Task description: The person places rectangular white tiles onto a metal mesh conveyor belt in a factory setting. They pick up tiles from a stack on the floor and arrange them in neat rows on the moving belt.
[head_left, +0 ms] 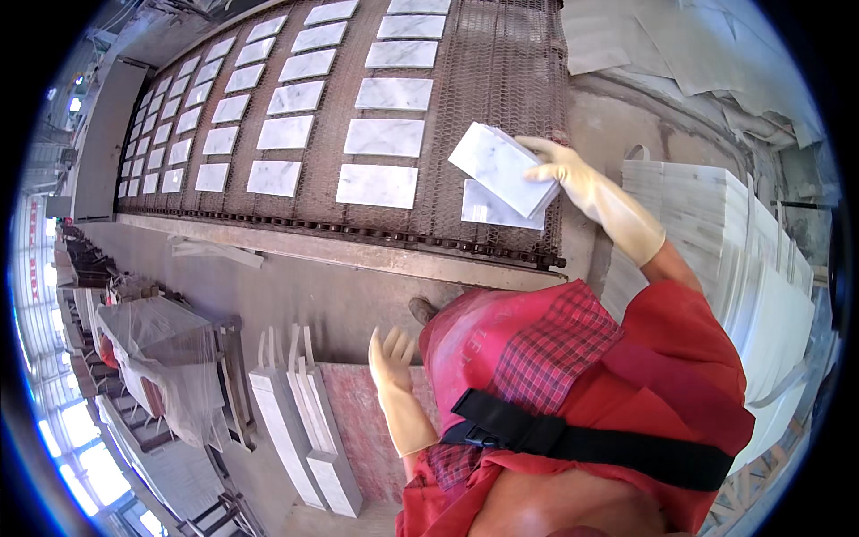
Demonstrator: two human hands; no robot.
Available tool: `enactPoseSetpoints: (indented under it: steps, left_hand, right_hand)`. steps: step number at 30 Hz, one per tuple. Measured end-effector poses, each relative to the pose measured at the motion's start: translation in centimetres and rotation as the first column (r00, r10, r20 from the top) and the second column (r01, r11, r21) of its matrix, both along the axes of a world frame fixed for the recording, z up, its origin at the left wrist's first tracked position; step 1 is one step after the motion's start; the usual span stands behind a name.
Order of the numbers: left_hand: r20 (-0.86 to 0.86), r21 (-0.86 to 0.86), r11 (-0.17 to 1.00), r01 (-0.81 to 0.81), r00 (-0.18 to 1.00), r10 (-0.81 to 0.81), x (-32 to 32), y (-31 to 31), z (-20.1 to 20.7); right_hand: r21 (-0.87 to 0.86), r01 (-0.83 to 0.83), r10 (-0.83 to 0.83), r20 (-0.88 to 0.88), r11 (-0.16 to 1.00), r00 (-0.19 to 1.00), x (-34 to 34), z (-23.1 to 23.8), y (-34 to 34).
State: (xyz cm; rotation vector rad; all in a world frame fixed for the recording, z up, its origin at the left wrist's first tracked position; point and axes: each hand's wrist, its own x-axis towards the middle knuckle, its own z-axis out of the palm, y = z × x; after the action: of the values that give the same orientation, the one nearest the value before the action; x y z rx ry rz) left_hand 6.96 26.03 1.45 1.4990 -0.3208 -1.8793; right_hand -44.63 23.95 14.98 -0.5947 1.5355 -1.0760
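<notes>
I can see the right grip (564, 166) holding a small stack of tiles (499, 165) right of the frame's upper middle. They're flat and white with soft gray streaks. The left grip (392, 360), lower middle, has its fingers loosely uncurled.

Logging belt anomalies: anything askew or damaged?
No clear damage visible. Only the stack of white, grey-veined stone tiles in the cream-gloved right hand is askew, slanted over a flat white rectangular tile on the brown metal-mesh belt; probably just handling. The other tiles line up fairly evenly.
</notes>
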Motion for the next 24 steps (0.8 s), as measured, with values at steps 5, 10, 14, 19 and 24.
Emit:
enactPoseSetpoints:
  steps: [5, 10, 14, 19, 24]
  left_hand:
    - [0.307, 0.257, 0.923, -0.287, 0.930, 0.204, 11.4, 9.8, -6.9]
    - [0.434, 0.392, 0.894, -0.217, 0.900, 0.028, 11.8, 14.2, -8.6]
    - [0.519, 0.404, 0.906, -0.126, 0.847, -0.113, 7.2, 13.1, -6.8]
    - [0.458, 0.312, 0.943, 0.113, 0.852, -0.253, 2.2, 10.7, -4.2]
    - [0.433, 0.140, 0.960, 0.242, 0.857, -0.279, -0.7, 11.3, -1.6]
  right_hand:
    - [0.085, -0.201, 0.207, -0.071, 0.976, 0.976, -5.5, -1.7, -4.6]
    - [0.034, -0.394, 0.395, -0.084, 0.919, 0.915, -9.4, -3.4, -6.6]
    - [0.000, -0.428, 0.421, -0.180, 0.904, 0.889, -11.0, -4.1, -7.3]
    - [-0.019, -0.420, 0.405, -0.231, 0.907, 0.885, -11.3, -4.3, -7.3]
    - [-0.018, -0.453, 0.429, -0.291, 0.891, 0.855, -10.9, -4.4, -7.5]
